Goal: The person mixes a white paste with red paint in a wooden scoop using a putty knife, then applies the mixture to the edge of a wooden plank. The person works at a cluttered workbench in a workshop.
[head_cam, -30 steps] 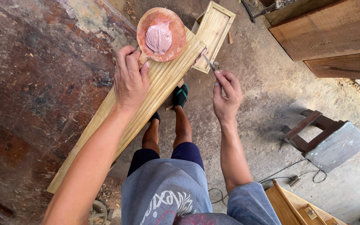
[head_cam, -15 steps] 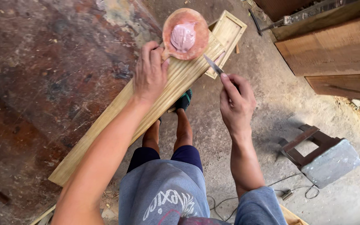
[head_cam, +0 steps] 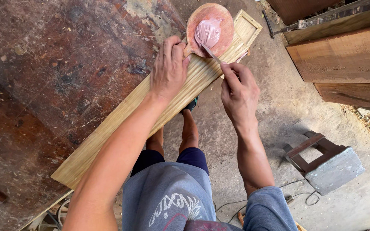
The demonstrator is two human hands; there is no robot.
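Note:
A long pale grooved wooden board (head_cam: 120,124) lies along the edge of a dark worn worktable (head_cam: 43,77). My left hand (head_cam: 169,68) presses on the board and grips the handle of a round wooden paddle (head_cam: 221,19) that carries a lump of pink putty (head_cam: 207,33). My right hand (head_cam: 239,92) holds a thin putty knife (head_cam: 213,54), whose blade tip touches the pink putty on the paddle.
A small rectangular wooden frame (head_cam: 249,28) lies past the board's far end. Stacked wooden planks (head_cam: 343,55) stand at the right. A low stool (head_cam: 324,160) sits on the concrete floor, with a cable (head_cam: 298,197) beside it. My legs are below the table edge.
The view has shifted closer. My right hand moved the knife up and left, from beside the paddle onto the pink putty. My left hand stayed on the board and paddle handle.

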